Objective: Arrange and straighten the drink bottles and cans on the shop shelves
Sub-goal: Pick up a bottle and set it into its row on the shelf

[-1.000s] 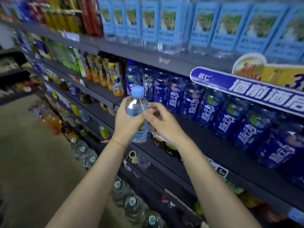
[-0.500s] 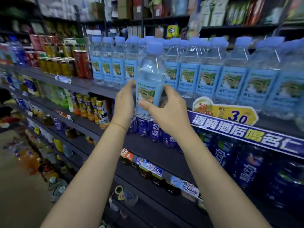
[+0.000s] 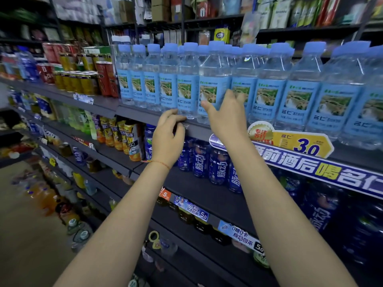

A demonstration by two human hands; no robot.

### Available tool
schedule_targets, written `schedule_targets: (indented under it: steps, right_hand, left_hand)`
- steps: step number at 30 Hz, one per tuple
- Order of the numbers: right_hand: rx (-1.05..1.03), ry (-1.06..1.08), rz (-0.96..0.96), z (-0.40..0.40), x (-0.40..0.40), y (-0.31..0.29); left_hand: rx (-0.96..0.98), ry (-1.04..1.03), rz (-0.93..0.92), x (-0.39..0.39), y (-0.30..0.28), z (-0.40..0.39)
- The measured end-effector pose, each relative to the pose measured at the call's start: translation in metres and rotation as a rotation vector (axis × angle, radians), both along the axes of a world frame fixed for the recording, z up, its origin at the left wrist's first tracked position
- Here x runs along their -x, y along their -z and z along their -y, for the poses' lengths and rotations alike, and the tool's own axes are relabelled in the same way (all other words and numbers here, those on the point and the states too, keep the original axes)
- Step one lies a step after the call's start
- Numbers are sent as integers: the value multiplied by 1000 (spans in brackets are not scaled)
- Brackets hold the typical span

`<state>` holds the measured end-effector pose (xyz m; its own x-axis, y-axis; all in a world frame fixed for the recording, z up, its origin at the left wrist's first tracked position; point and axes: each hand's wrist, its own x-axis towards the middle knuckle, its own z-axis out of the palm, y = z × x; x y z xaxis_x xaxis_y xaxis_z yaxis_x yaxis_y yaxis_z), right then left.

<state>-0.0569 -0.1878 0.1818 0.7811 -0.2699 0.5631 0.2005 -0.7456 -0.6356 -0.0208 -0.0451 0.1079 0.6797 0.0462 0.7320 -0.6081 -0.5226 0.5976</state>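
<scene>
The clear plastic water bottle with a pale blue label and blue cap [image 3: 209, 88] stands upright at the front edge of the dark grey metal shelf [image 3: 128, 112], in line with the long row of matching blue-labelled water bottles [image 3: 298, 90] that runs to both sides of it. The right hand [image 3: 224, 114] is raised in front of its label, thumb stretched toward the lower left and fingers reaching past the bottle's right side; its grip is spread, and whether the fingertips touch the plastic cannot be told. The left hand [image 3: 169, 137] is lower, fingers loosely curled against the shelf lip just under the neighbouring bottle, holding nothing. A thin red thread bracelet [image 3: 159, 162] circles the left wrist.

Left of the water row stand gold and red drink cans [image 3: 83, 79]. On the shelf below, partly hidden by both forearms, are dark blue sports drink bottles [image 3: 215, 162], with orange and yellow tea bottles [image 3: 122, 135] further left. A yellow price tag reading 3.0 [image 3: 302, 145] and a blue banner strip with white characters [image 3: 323, 172] hang from the shelf edge beside the right forearm.
</scene>
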Motion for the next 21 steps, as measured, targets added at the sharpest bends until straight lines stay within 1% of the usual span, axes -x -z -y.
schedule_targets:
  steps: [2,6,9,11,13,14,16,17,18,19,21]
  right_hand:
    - [23,32,6,-3,1,0]
    - [144,118,96,-10,5,4]
    - [183,122,96,-11,8,5]
    - [204,122,131,-13,13,8]
    - [264,128,233,-17,21,18]
    - [302,116,315,-20,26,26]
    - [386,38,482,-28,35,51]
    - [436,-12,524,-31,40,67]
    - [471,-60,517,-35,44,83]
    - [466,-113,445,-38,46,101]
    - [335,-248,127,-40,45,146]
  left_hand:
    - [2,-2,-7,1,-1,1]
    - [-18,-6,-34,3,-2,2]
    - [-57,2,-57,7,-2,4]
    - [-97,16,-86,10,0,4]
    - [-144,16,-103,15,6,2]
    - [-144,7,-102,21,14,1]
    - [-64,-54,-80,32,36,-2]
    - [-16,-105,-80,37,53,-4]
    - [10,-159,-122,41,70,-7]
    - [-5,-189,-227,43,86,-11]
    - [-143,-159,-571,39,128,-20]
